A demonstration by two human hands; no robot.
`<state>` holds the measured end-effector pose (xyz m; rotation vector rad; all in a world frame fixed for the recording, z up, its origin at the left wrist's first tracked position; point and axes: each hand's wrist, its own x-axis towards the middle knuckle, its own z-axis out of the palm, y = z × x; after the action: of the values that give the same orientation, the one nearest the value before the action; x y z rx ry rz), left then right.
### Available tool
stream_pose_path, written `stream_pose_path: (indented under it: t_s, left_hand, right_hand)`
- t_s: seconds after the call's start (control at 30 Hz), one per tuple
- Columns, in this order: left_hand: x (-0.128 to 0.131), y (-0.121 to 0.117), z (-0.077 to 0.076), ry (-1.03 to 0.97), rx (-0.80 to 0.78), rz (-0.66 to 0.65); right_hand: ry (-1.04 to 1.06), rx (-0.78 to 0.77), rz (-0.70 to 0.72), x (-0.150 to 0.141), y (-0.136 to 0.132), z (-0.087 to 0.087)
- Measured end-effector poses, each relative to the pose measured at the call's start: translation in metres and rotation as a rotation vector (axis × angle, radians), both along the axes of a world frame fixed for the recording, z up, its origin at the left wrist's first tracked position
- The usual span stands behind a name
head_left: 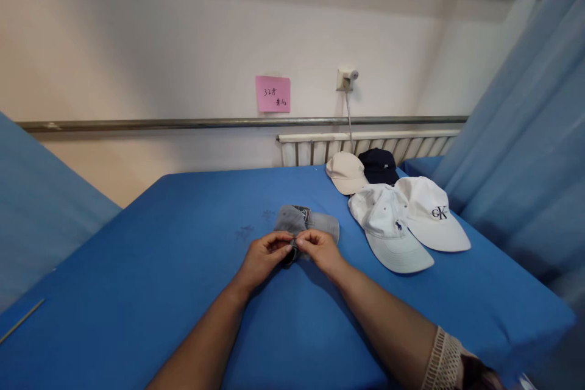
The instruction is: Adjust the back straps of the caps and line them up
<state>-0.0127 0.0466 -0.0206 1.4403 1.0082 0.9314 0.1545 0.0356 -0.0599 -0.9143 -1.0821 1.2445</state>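
My left hand (pixel 262 256) and right hand (pixel 322 251) pinch the grey cap's (pixel 289 219) back, fingertips nearly closed, on the blue table (pixel 183 250); rightward, a white cap (pixel 423 207) reads CK; pink note (pixel 273 97), "32".

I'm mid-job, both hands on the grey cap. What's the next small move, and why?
I'd probably steady the grey cap with the left hand and let the right hand ease slightly along its near edge: both hands' fingertips crowd together there, hiding the detail between them, while the brim lies free.
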Motion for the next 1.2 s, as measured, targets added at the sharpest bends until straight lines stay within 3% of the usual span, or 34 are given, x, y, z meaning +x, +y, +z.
stream_pose_path:
  t_s: [0.17, 0.3, 0.4, 0.7, 0.97, 1.2]
  left_hand:
    - [-0.001, -0.003, 0.003, 0.145, 0.122, -0.002]
    - [-0.001, -0.007, 0.005, 0.272, 0.307, -0.035]
    - [-0.001, -0.007, 0.004, 0.292, 0.351, -0.002]
    - [0.002, -0.003, 0.001, 0.116, 0.141, 0.113]
    - [0.003, -0.006, 0.006, 0.163, 0.157, 0.085]
    - [0.003, -0.001, 0.002, -0.07, -0.084, 0.102]
  right_hand:
    - [-0.058, 0.002, -0.041, -0.004, -0.002, -0.001]
    - [-0.159, 0.097, 0.009, -0.006, -0.007, -0.001]
    - [-0.253, 0.124, 0.008, -0.005, -0.008, -0.002]
    - [-0.435, 0.227, -0.112, -0.005, -0.013, 0.002]
    - [-0.664, 0.394, -0.11, -0.003, -0.02, 0.017]
    - [-0.649, 0.409, -0.13, -0.006, -0.022, 0.018]
